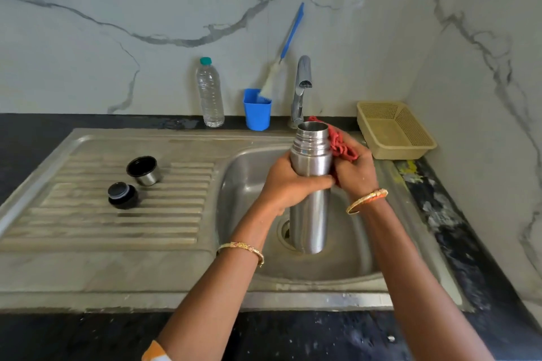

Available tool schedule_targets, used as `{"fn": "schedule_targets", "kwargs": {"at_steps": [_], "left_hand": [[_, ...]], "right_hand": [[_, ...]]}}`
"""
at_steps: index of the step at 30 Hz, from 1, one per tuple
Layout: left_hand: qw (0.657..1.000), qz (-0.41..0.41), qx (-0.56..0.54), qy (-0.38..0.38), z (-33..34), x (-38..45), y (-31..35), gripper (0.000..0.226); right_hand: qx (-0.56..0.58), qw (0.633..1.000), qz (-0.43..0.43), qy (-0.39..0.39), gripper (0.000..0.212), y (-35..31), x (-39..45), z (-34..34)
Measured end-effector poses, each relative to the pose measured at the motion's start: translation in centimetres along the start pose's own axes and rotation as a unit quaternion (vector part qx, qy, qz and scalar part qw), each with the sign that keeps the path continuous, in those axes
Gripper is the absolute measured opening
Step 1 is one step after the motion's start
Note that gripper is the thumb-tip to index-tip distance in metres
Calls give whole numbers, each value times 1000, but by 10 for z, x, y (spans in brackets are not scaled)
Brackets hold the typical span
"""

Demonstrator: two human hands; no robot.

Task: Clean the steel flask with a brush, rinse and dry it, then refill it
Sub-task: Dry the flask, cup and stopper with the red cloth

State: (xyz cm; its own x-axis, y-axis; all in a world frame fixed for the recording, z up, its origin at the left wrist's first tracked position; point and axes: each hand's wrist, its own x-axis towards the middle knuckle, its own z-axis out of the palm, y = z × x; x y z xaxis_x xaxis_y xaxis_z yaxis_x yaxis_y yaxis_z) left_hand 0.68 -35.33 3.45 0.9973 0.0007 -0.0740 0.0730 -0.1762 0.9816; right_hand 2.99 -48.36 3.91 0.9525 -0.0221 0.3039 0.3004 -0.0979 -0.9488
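Note:
The steel flask (311, 208) stands upright and uncapped over the sink basin (346, 255). My left hand (289, 183) grips its upper body from the left. My right hand (356, 171) holds a red cloth (340, 145) against the flask's right shoulder. The flask's steel cup lid (144, 170) and black stopper (122, 196) lie on the ribbed drainboard (117, 226) at the left. A blue-handled bottle brush (286, 47) stands in a blue cup (257, 110) behind the sink.
A clear plastic water bottle (210, 94) stands at the wall left of the blue cup. The tap (302, 88) rises behind the flask. A beige plastic basket (394, 129) sits at the back right corner on the dark counter (448, 231).

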Motion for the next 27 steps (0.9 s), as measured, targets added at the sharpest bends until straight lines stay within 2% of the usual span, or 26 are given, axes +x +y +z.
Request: {"fn": "schedule_targets", "kwargs": {"at_steps": [2,4,6,8,10,12,14,17,19,21,23,25,27], "left_hand": [[999,-17,-21,20,-4,5,1,39],[999,-26,-21,43,-8,9,-1,50],[998,-16,31,54,-11,10,-2,60],[995,-11,80,56,-12,6,1,69],[995,-10,80,50,-13,3,5,67],[998,-9,61,34,-13,-2,9,62],[999,-2,55,1,-13,-6,11,63],[998,3,59,-25,-17,-7,13,62],[999,-7,46,-5,-21,-4,13,60],[998,-14,56,38,-25,0,14,60],[993,-9,98,61,-28,1,15,71],[982,3,177,66,-29,-2,19,76],[965,21,253,70,-29,-4,23,70]], "right_hand": [[-32,999,-39,2,65,-4,-17,3],[-122,988,-97,17,63,-1,-41,10],[-194,971,-137,32,66,-1,-56,17],[-209,965,-150,45,69,-2,-51,17],[-163,978,-123,46,69,-1,-34,13],[-60,996,-55,21,65,-5,-18,8],[-1,1000,2,-12,65,-5,-7,3],[3,999,-8,-48,71,-11,-7,-1],[0,998,-35,-49,69,-17,-17,0],[-72,992,-99,-24,67,-17,-30,6],[-182,971,-154,16,75,-14,-44,17],[-280,937,-199,55,77,-12,-53,24],[-374,891,-246,76,72,-13,-53,23]]}}
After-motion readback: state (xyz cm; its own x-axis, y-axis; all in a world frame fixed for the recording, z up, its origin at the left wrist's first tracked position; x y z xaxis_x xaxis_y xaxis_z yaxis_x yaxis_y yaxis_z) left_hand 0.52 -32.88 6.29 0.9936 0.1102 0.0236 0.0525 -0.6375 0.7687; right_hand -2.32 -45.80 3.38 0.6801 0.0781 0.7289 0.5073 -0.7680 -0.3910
